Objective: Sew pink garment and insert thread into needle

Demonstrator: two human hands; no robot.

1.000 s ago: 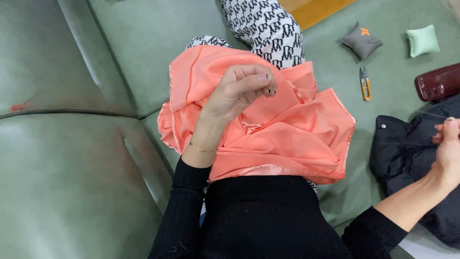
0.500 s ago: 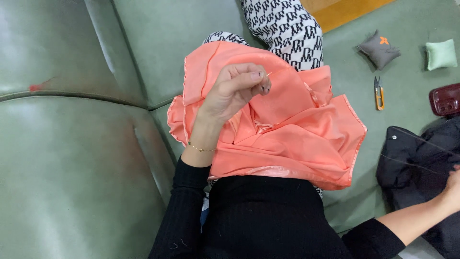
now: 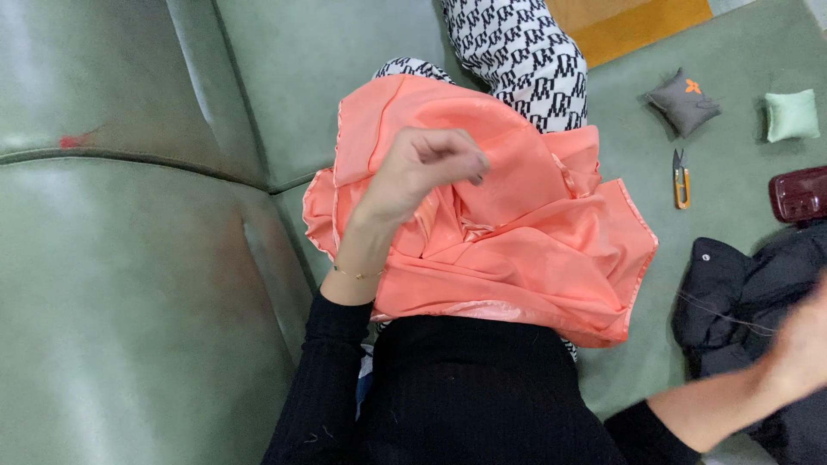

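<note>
A crumpled piece of salmon-pink satin fabric is spread over the lap, on top of black-and-white patterned trousers. The left hand is rested on the fabric's left part. To the left, a green leather sofa is found. To the right of the fabric, small yellow-handled thread snips are laid on the green seat surface; behind them a grey square pincushion is placed, with a pale green pincushion further right. A dark red case is set at the right edge, above a black garment, over which the right hand is held.
</note>
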